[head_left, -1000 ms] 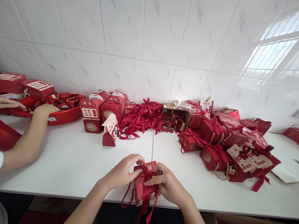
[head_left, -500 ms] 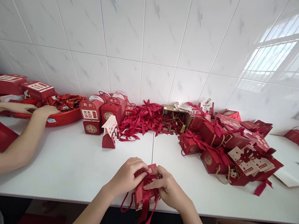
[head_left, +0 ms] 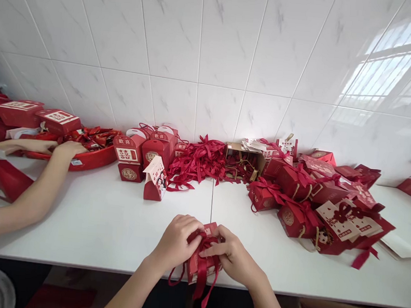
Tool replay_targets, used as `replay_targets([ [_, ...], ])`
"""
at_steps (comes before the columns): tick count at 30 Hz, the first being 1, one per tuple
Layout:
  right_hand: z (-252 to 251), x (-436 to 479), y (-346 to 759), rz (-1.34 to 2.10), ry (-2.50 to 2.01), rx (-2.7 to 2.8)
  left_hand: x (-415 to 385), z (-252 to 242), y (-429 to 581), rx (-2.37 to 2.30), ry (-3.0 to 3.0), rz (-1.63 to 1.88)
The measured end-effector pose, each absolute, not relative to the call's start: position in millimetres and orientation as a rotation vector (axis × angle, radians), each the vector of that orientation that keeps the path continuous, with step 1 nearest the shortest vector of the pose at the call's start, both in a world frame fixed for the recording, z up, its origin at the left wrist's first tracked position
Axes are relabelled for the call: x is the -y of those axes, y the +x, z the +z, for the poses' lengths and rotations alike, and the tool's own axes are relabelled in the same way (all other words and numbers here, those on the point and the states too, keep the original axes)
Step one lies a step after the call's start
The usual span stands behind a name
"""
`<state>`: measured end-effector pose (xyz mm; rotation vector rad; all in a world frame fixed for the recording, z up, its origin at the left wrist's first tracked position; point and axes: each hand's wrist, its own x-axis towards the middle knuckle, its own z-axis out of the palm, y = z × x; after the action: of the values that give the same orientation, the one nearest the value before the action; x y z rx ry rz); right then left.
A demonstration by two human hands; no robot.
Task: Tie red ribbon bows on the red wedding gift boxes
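Small red cardboard gift box (head_left: 205, 265) sat at the near edge of the white table (head_left: 104, 226), between both hands. Left hand (head_left: 177, 242) and right hand (head_left: 233, 259) pinched its dark red satin ribbon (head_left: 201, 275) on top. Bare tabletop lay either side. Knot was hidden under the fingers; ribbon tails hung off the edge.

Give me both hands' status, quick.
Left hand: fingers closed on the red ribbon atop the small red box.
Right hand: fingers closed on the same red ribbon.
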<state>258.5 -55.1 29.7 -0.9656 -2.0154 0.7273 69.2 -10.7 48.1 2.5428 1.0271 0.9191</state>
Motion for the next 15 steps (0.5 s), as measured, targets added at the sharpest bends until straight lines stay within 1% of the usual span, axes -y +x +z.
replay_targets([
  [5,29.5,55.5,258.4,0.733,-0.965,2.019,7.6,39.1,76.1,-1.069,2.601,1.032],
  [11,27.5,53.9,259.3,0.757,-0.941,2.008,9.5,41.9,74.8,-1.079,2.528,0.986],
  [15,26.8,53.6,259.8,0.758,-0.937,1.999,8.6,39.2,72.7,-1.123,2.591,1.091],
])
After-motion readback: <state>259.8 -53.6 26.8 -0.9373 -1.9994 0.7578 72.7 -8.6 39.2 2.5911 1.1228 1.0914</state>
